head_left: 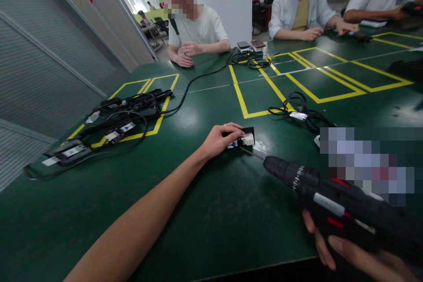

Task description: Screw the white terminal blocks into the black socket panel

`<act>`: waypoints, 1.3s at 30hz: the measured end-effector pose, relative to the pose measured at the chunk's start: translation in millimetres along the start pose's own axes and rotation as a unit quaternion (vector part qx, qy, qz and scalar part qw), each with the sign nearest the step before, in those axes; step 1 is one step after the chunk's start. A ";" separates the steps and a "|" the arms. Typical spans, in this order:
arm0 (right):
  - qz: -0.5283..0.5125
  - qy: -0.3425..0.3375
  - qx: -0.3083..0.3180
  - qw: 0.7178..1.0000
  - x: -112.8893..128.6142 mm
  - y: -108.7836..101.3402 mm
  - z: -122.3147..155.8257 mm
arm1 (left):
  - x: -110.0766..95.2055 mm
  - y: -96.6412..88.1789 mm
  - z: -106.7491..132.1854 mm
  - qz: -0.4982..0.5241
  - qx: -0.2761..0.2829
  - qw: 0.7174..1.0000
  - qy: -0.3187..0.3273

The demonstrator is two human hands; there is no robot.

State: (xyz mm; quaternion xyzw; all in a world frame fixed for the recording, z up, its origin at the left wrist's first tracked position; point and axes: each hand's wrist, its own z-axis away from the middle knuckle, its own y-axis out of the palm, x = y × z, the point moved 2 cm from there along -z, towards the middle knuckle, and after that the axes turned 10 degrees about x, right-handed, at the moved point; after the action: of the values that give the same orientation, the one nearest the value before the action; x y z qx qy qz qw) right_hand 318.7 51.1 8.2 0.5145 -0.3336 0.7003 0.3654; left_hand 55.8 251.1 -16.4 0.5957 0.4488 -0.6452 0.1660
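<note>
My left hand (223,139) is closed on a small black-and-white electrical part (247,139), which rests on the green table with a bit of blue on its near side. My right hand (343,246) grips the handle of a black cordless drill (307,178) with red accents. The drill lies sideways, pointing left, and its thin bit (253,153) reaches to the near face of the part. Whether the tip sits in a screw is too small to tell. The rear of the drill runs out of the frame at right.
On the green table (148,211), yellow tape (246,112) marks rectangles. Black devices with cables (128,114) lie at left. A coiled cable with a white label (299,116) is right of my left hand. Several people sit across; boxes (243,46) stand near one person (198,31).
</note>
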 end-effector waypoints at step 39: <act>0.010 -0.005 0.008 1.000 -2.2 0.7 1.1 | 0.7 0.1 -1.2 -0.002 -0.003 1.000 0.002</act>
State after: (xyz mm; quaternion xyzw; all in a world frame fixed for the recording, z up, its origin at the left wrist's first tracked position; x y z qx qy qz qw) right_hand 319.0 49.4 6.3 0.5172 -0.3352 0.7041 0.3525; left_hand 56.5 252.2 -17.0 0.5955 0.4521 -0.6429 0.1661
